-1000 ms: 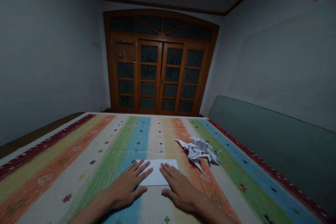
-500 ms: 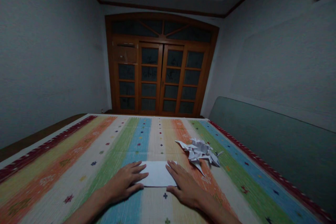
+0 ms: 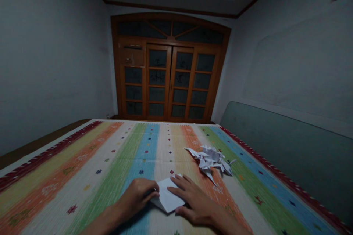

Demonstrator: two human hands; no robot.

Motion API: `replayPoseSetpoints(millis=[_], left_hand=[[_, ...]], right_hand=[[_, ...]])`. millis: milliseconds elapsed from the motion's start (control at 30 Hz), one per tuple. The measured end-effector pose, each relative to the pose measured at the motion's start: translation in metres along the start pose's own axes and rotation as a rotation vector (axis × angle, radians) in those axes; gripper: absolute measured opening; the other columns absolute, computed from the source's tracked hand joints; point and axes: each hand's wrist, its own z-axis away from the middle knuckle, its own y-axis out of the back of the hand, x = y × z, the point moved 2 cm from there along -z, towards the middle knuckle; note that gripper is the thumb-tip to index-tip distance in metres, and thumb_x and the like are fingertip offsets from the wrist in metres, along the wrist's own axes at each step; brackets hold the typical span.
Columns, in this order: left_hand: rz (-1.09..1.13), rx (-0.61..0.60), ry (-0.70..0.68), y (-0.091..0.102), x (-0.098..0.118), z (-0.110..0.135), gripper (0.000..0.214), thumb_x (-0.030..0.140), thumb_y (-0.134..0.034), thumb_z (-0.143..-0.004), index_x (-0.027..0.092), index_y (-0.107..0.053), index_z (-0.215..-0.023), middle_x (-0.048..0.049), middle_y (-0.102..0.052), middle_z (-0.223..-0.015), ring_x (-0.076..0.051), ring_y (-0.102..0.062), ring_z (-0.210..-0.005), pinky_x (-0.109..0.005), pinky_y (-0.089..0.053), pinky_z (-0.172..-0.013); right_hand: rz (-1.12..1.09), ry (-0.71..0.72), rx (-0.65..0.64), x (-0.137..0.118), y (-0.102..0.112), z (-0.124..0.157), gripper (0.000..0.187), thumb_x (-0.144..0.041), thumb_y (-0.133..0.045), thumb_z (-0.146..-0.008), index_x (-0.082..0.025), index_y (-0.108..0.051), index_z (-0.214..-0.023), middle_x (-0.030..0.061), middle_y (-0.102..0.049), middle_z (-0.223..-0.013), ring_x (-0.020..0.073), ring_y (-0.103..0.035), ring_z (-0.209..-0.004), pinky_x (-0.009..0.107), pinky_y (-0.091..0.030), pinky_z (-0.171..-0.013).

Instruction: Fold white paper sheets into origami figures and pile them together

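Note:
A folded sheet of white paper (image 3: pixel 168 199) lies at an angle on the striped tablecloth, its left part lifted a little off the cloth. My left hand (image 3: pixel 140 193) pinches the paper's left edge between thumb and curled fingers. Across the right part of the sheet rests my right hand (image 3: pixel 190 198), fingers spread and flat on the paper. Beyond it, to the right, sits a pile of white folded-paper pieces (image 3: pixel 211 159) with pointed tips; how many there are I cannot tell.
A striped, patterned tablecloth (image 3: pixel 82 169) covers the table. Along the right side stands a grey-green panel or seat back (image 3: pixel 275 132). Past the far table edge are wooden doors with glass panes (image 3: pixel 171 80).
The paper has turned from square-on to slanted and come slightly nearer. My left hand went from flat to pinching its left edge. My right hand shifted a little left over the sheet.

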Motion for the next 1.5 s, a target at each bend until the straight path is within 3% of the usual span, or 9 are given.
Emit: replayPoseSetpoints(millis=[133, 300, 533, 733, 867, 1000, 1133, 1333, 1500], left_hand=[[0.052, -0.019, 0.041, -0.006, 0.0, -0.001, 0.032, 0.046, -0.052, -0.104, 0.025, -0.063, -0.125, -0.0053, -0.074, -0.098, -0.022, -0.071, -0.091, -0.032, -0.053, -0.084], [-0.021, -0.126, 0.021, -0.008, 0.001, -0.001, 0.065, 0.05, -0.067, -0.095, 0.032, -0.041, -0.151, -0.0122, -0.058, -0.141, -0.032, -0.055, -0.127, -0.047, -0.046, -0.107], [-0.245, -0.149, 0.035, -0.015, -0.008, 0.007, 0.074, 0.055, -0.05, -0.103, 0.033, -0.014, -0.163, -0.0113, -0.017, -0.17, -0.043, -0.014, -0.155, -0.068, -0.024, -0.119], [-0.262, -0.21, 0.02, -0.011, -0.012, 0.007, 0.06, 0.046, -0.042, -0.107, 0.039, -0.018, -0.161, -0.0051, -0.024, -0.169, -0.041, -0.021, -0.154, -0.068, -0.024, -0.119], [-0.306, -0.122, 0.059, -0.01, -0.017, 0.004, 0.054, 0.039, -0.048, -0.105, 0.039, -0.034, -0.157, -0.0078, -0.037, -0.164, -0.041, -0.033, -0.148, -0.067, -0.034, -0.114], [-0.321, 0.021, 0.081, -0.008, -0.008, 0.001, 0.029, 0.033, -0.052, -0.103, 0.026, -0.068, -0.125, -0.0141, -0.062, -0.137, -0.036, -0.057, -0.124, -0.056, -0.051, -0.102], [-0.262, -0.013, 0.035, -0.013, 0.007, 0.009, 0.022, 0.028, -0.052, -0.102, 0.027, -0.072, -0.111, -0.0091, -0.073, -0.112, -0.03, -0.067, -0.105, -0.046, -0.057, -0.092], [-0.244, -0.13, 0.007, -0.027, 0.011, 0.026, 0.066, 0.045, -0.054, -0.103, 0.037, -0.023, -0.161, -0.0078, -0.04, -0.163, -0.035, -0.046, -0.143, -0.052, -0.048, -0.111], [-0.194, -0.233, 0.003, -0.022, 0.013, 0.023, 0.072, 0.043, -0.047, -0.106, 0.04, -0.001, -0.162, -0.0024, -0.019, -0.168, -0.036, -0.028, -0.152, -0.058, -0.035, -0.12]], right_hand=[[-0.01, -0.001, -0.005, -0.003, 0.002, -0.001, 0.067, -0.054, -0.068, -0.091, -0.033, -0.048, -0.151, 0.0125, -0.03, -0.165, 0.037, -0.025, -0.153, 0.06, -0.019, -0.124], [-0.005, -0.004, -0.001, 0.0, -0.002, -0.001, 0.068, -0.053, -0.069, -0.09, -0.032, -0.047, -0.151, 0.0116, -0.028, -0.166, 0.0364, -0.025, -0.153, 0.058, -0.023, -0.123], [0.035, 0.003, 0.027, 0.002, -0.005, -0.001, 0.068, -0.053, -0.067, -0.09, -0.027, -0.049, -0.151, 0.0152, -0.033, -0.164, 0.0353, -0.029, -0.152, 0.057, -0.027, -0.122], [0.034, 0.034, 0.062, 0.004, -0.007, -0.001, 0.067, -0.052, -0.068, -0.089, -0.027, -0.052, -0.149, 0.015, -0.036, -0.163, 0.0356, -0.03, -0.152, 0.056, -0.029, -0.122], [0.044, 0.046, 0.094, 0.002, -0.006, -0.001, 0.062, -0.05, -0.068, -0.089, -0.027, -0.056, -0.145, 0.0152, -0.043, -0.16, 0.0366, -0.035, -0.15, 0.056, -0.03, -0.121], [0.075, 0.045, 0.106, -0.001, -0.005, -0.001, 0.058, -0.045, -0.068, -0.087, -0.023, -0.061, -0.141, 0.0178, -0.051, -0.154, 0.0375, -0.042, -0.145, 0.057, -0.033, -0.118], [0.097, 0.066, 0.138, -0.006, -0.003, -0.001, 0.053, -0.041, -0.066, -0.087, -0.021, -0.064, -0.136, 0.0181, -0.056, -0.149, 0.0349, -0.047, -0.141, 0.053, -0.034, -0.118], [0.085, 0.111, 0.197, -0.014, 0.001, -0.001, 0.057, -0.04, -0.07, -0.085, -0.025, -0.06, -0.139, 0.0137, -0.057, -0.147, 0.0328, -0.048, -0.138, 0.053, -0.025, -0.122], [0.06, 0.267, 0.156, -0.009, -0.023, -0.004, 0.045, -0.035, -0.069, -0.084, -0.024, -0.068, -0.127, 0.0138, -0.065, -0.132, 0.0298, -0.06, -0.122, 0.043, -0.048, -0.104]])
